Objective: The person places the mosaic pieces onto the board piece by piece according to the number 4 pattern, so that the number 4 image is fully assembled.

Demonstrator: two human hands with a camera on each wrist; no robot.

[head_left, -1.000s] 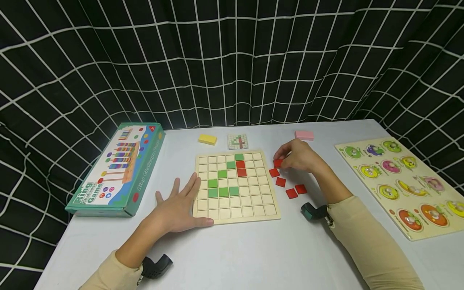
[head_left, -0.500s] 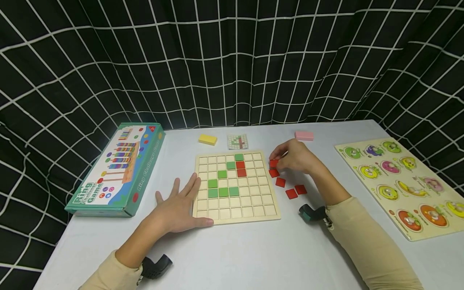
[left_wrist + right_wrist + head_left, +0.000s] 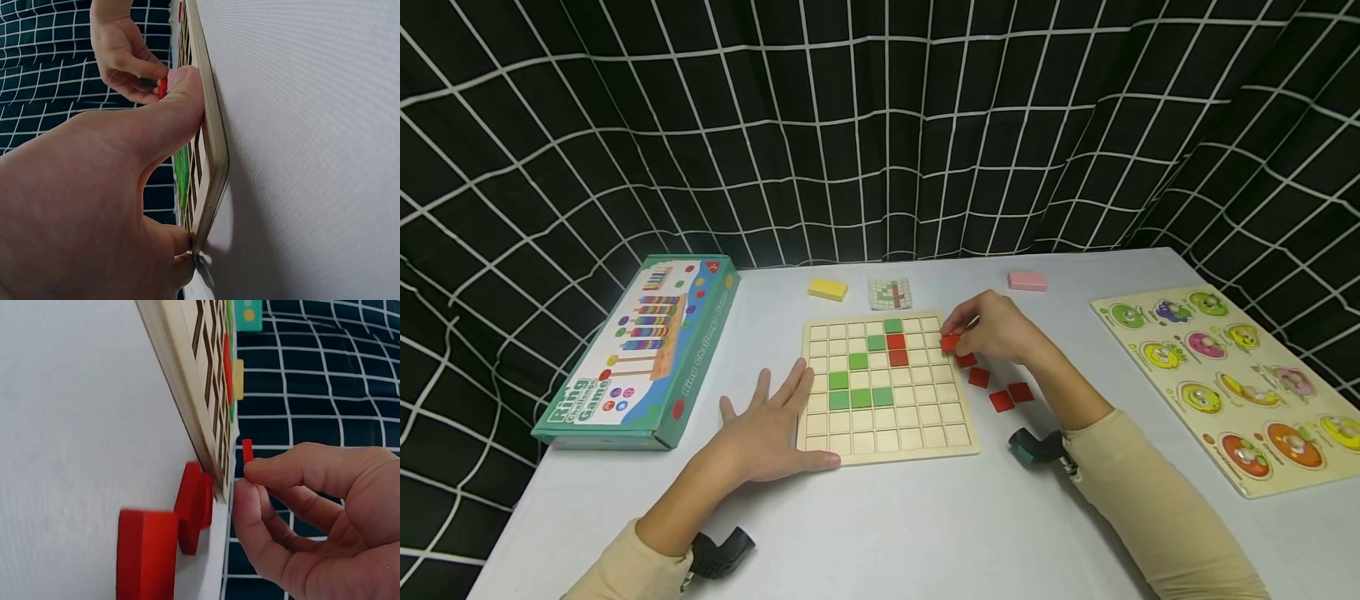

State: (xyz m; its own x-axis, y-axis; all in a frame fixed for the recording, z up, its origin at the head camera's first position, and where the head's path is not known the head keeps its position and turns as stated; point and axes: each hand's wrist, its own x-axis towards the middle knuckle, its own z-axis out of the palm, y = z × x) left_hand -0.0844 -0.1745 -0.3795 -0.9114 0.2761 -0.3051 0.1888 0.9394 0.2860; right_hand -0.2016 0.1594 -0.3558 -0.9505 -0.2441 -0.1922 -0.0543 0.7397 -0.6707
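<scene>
My right hand (image 3: 1000,329) pinches a red tile (image 3: 951,342) above the grid board (image 3: 887,442) (left hand (image 3: 771,429), fingers flat, steadies it).

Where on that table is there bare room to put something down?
Bare tabletop runs along the near edge, between the two sleeves. Another bare strip lies between the loose red tiles and the fruit puzzle. It is crowded by the grid board's right edge, where the right hand pinches a red tile.
</scene>
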